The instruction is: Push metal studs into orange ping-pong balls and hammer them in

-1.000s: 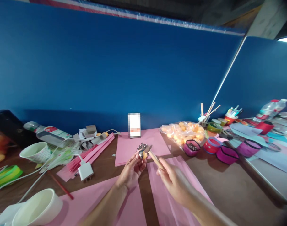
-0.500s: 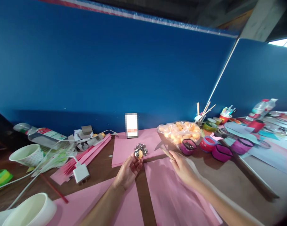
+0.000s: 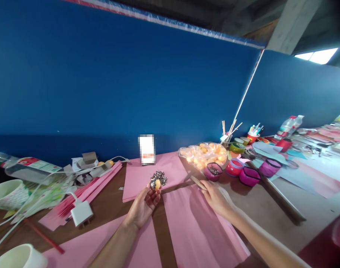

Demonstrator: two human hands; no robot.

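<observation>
My left hand (image 3: 143,206) is closed around a small orange ball (image 3: 157,185), held up at the fingertips. Dark, shiny bits cover the ball's left side. Just behind it, a heap of small silvery metal pieces (image 3: 161,176) lies on a stack of pink paper (image 3: 133,178). My right hand (image 3: 216,197) pinches a thin, tan, stick-like tool (image 3: 197,181) pointing away to the left; its exact kind is unclear. Beneath that hand is another pink sheet (image 3: 192,219). A clear plastic bag of orange balls (image 3: 202,154) sits beyond my right hand.
Small purple pots (image 3: 249,176) and a red pot (image 3: 234,168) stand at right, near a long metal bar (image 3: 281,203). A white charger (image 3: 81,213) with cables, a plastic bottle (image 3: 33,169) and a pale cup (image 3: 21,257) occupy the left. A blue partition (image 3: 131,74) rises behind.
The view has turned slightly right, so the table things appear further left. Both hands keep nearly the same pose, still holding the ball and the tan tool.
</observation>
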